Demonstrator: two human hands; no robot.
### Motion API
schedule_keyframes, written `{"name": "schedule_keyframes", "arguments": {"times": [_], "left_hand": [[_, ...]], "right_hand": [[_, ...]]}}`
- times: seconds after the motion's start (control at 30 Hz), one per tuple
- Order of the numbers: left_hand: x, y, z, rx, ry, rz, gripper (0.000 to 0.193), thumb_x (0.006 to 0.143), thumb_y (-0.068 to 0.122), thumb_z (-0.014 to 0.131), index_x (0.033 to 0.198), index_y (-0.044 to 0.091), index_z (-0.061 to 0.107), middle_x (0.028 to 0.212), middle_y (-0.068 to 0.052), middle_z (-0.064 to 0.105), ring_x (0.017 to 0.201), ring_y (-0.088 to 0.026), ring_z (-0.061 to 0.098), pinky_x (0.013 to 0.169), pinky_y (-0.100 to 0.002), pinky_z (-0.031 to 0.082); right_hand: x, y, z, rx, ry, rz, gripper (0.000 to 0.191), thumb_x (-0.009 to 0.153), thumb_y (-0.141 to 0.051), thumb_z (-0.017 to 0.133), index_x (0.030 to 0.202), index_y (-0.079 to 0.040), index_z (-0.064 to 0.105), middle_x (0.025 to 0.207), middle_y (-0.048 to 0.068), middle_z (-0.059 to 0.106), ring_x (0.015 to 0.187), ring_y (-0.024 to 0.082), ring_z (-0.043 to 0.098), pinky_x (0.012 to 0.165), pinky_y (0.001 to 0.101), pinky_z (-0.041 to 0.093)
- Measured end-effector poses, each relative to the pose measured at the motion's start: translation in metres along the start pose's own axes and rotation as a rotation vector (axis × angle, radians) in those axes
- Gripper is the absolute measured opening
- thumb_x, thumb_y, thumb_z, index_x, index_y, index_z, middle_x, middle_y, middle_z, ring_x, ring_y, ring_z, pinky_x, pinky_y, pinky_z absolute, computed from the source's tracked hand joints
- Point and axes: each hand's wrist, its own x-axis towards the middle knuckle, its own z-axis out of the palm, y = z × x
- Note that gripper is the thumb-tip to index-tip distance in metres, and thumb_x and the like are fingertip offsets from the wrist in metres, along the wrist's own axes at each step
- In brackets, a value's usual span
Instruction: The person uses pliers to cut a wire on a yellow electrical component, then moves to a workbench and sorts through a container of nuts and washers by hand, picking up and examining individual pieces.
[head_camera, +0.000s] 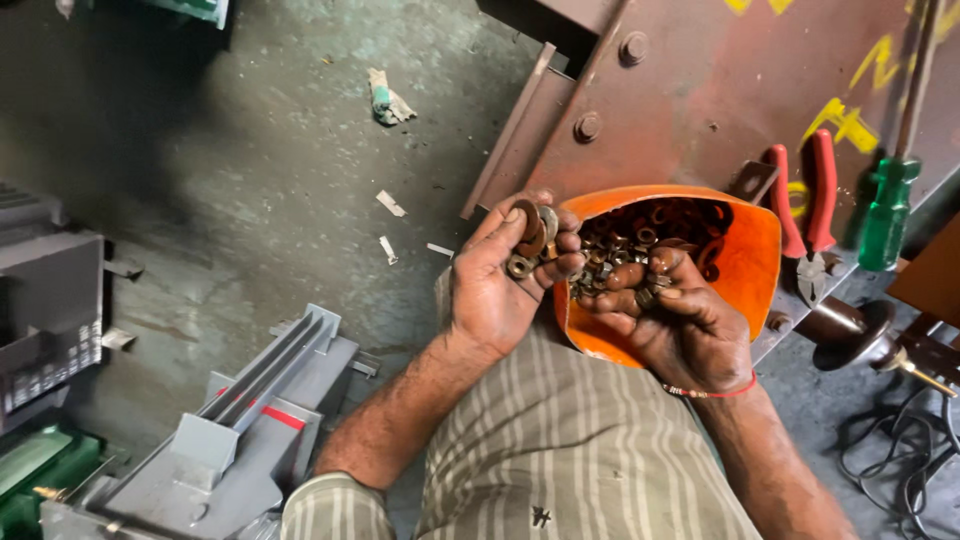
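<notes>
I log: left hand (497, 285) clutching washers (533, 240) | right hand (672, 325) curled, fingers pinching nuts (645, 290) | orange bowl (752, 262) just beneath.

The tub (745, 270) at centre right looks like glossy orange plastic, holding dull, rusty metal washers (650, 235). Upper right, the beam (720, 90) is matt, red-brown painted steel. The pliers (805, 205) have smooth red grips; the screwdriver (885, 215) has a translucent green plastic handle. The shirt (570, 440) is striped cloth.

a metal workshop: red pliers (803, 215) and a green screwdriver (887, 210) lie on a bolted steel beam (680, 90), a stained concrete floor (260, 170) left of it.
</notes>
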Motion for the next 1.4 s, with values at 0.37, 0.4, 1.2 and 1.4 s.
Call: {"name": "schedule_keyframes", "arguments": {"times": [0.37,0.4,1.2,1.4], "left_hand": [[0.000,-0.002,-0.001,-0.021,-0.016,-0.028,0.031,0.112,0.026,0.046,0.134,0.004,0.054,0.119,-0.017,0.067,0.104,-0.024,0.068,0.091,-0.038,0.060],[0.000,-0.002,0.000,-0.017,-0.002,-0.032,0.031,0.112,0.026,0.046,0.134,0.004,0.054,0.118,-0.016,0.067,0.104,-0.024,0.068,0.091,-0.038,0.060],[0.000,-0.004,-0.001,0.003,-0.004,-0.013,0.034,0.110,0.025,0.046,0.135,0.002,0.052,0.119,-0.017,0.066,0.106,-0.025,0.067,0.094,-0.041,0.059],[0.000,-0.005,-0.004,0.004,-0.006,-0.012,0.035,0.111,0.026,0.047,0.136,0.003,0.052,0.120,-0.018,0.067,0.105,-0.025,0.068,0.094,-0.040,0.059]], "right_hand": [[-0.002,0.000,-0.004,0.009,-0.054,-0.023,0.026,0.108,-0.009,0.054,0.134,-0.005,0.058,0.128,0.027,0.066,0.118,0.041,0.066,0.115,0.0604,0.045],[-0.002,0.001,-0.004,0.001,-0.059,-0.026,0.026,0.108,-0.009,0.053,0.134,-0.005,0.058,0.128,0.027,0.066,0.118,0.042,0.066,0.113,0.0589,0.045],[-0.013,-0.024,-0.008,-0.258,0.011,-0.228,0.015,0.105,-0.013,0.056,0.116,-0.003,0.057,0.106,0.023,0.063,0.101,0.038,0.066,0.097,0.0568,0.057],[-0.009,-0.022,-0.018,-0.313,0.042,-0.160,0.017,0.100,-0.013,0.061,0.112,-0.002,0.059,0.106,0.017,0.062,0.090,0.029,0.062,0.086,0.0487,0.060]]}}
